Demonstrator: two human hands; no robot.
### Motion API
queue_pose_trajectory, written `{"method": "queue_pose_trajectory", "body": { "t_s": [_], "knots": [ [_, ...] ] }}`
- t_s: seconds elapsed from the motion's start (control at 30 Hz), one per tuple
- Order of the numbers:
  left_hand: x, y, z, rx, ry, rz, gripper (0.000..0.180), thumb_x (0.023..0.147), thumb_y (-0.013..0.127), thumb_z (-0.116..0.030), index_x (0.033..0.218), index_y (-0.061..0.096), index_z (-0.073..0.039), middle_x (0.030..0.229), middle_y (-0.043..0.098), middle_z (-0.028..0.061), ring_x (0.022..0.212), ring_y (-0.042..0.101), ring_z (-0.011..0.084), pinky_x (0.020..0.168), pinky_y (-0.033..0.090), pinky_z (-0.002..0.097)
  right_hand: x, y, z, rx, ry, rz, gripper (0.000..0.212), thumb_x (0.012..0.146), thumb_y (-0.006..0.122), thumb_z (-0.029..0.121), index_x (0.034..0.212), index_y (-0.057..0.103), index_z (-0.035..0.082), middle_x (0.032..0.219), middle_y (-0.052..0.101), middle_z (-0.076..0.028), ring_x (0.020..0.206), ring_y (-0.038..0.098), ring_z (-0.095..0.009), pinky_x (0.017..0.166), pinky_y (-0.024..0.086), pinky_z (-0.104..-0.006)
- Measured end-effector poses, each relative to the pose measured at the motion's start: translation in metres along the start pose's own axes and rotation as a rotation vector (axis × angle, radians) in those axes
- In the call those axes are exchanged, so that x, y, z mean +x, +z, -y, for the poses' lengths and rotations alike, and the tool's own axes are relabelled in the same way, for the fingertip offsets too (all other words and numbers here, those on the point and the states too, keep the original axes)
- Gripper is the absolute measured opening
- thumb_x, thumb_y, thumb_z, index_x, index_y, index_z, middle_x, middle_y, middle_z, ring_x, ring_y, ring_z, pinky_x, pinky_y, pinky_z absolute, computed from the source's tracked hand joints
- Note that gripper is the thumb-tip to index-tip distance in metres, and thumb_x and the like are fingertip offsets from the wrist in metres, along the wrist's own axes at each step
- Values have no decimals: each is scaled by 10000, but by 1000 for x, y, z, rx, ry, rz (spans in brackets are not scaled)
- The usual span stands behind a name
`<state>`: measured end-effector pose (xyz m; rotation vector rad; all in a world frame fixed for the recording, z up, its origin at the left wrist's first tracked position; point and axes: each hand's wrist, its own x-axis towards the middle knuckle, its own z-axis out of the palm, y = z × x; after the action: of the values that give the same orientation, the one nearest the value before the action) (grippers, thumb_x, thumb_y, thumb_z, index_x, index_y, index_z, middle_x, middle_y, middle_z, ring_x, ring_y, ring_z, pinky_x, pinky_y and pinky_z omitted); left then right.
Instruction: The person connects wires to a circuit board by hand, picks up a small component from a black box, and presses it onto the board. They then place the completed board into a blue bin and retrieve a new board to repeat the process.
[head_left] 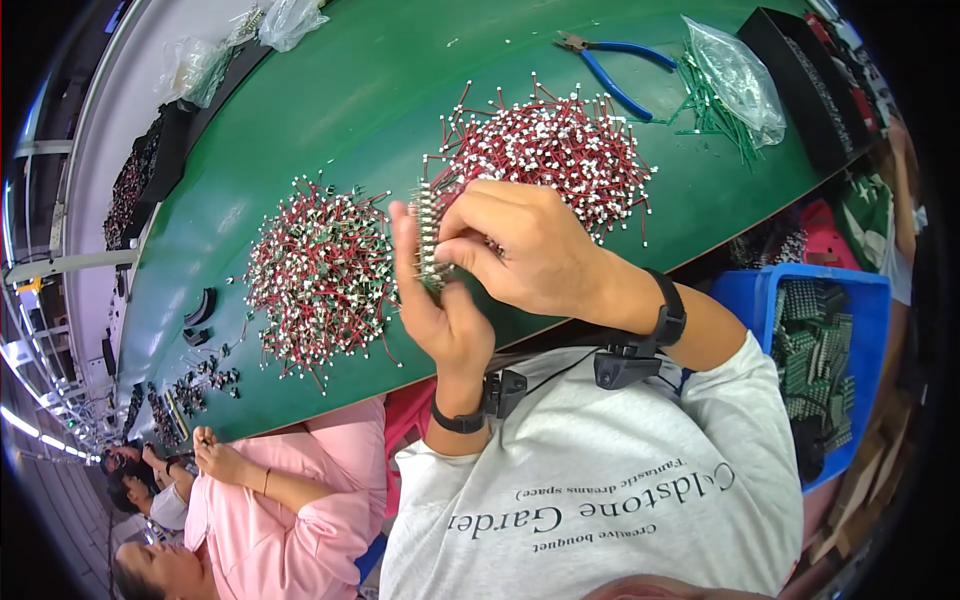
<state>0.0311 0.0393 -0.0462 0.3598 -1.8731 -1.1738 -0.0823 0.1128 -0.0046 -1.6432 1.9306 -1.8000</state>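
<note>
Upright in my left hand (445,325) is a narrow strip of small circuit boards (428,225), with a row of metal pins along it. My left fingers and thumb close around its lower part. My right hand (530,245) is closed in a pinch against the strip's right side; what its fingertips grip is hidden. Just behind my right hand lies a big pile of short red wires with white connectors (560,140). To the left of my hands is a second pile, red wires with white connectors and small green boards (320,280).
Blue-handled cutters (612,75) and green ties in a clear bag (735,85) lie at the far right, beside a black box (810,80). A blue bin (765,300) of board panels stands at my right. A co-worker in pink (290,490) sits at my left.
</note>
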Motion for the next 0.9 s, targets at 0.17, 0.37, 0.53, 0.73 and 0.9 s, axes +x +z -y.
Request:
{"method": "queue_pose_trajectory", "body": {
  "t_s": [0.17,0.37,0.53,0.73,0.9],
  "knots": [
    [15,-18,-3,-244,-143,-219,778,767,330,161,1513,132,57,1541,307,224,1393,371,313,1117,353,413,2,-15,-4,-195,23,21,216,758,761,79,940,649,50,844,595,-84,672,622,-222,558,492,-324],
    [18,-38,-5,-524,-289,-360,820,727,365,165,1513,234,-28,1348,487,206,1194,546,282,1005,473,442,-14,17,-18,-441,-30,376,164,764,705,124,918,664,85,914,552,-85,774,635,-232,565,514,-371],
    [20,-50,-6,-614,-288,-431,793,743,365,131,1507,260,-52,1349,491,204,1173,557,309,969,494,477,-20,41,-31,-508,-5,499,127,758,660,105,879,640,71,957,523,-95,817,626,-249,597,522,-377],
    [22,-55,-6,-671,-283,-470,766,744,377,110,1483,309,-82,1304,514,193,1119,578,314,904,537,501,-8,34,-32,-194,4,348,156,825,655,95,941,564,43,866,553,-114,800,624,-293,619,493,-443],
    [26,-52,-1,-684,-323,-446,784,739,364,129,1494,267,-57,1326,503,193,1160,561,316,971,497,485,35,14,-34,56,101,294,121,915,612,87,968,536,10,811,639,-167,711,648,-319,630,496,-381]
  ]
}}
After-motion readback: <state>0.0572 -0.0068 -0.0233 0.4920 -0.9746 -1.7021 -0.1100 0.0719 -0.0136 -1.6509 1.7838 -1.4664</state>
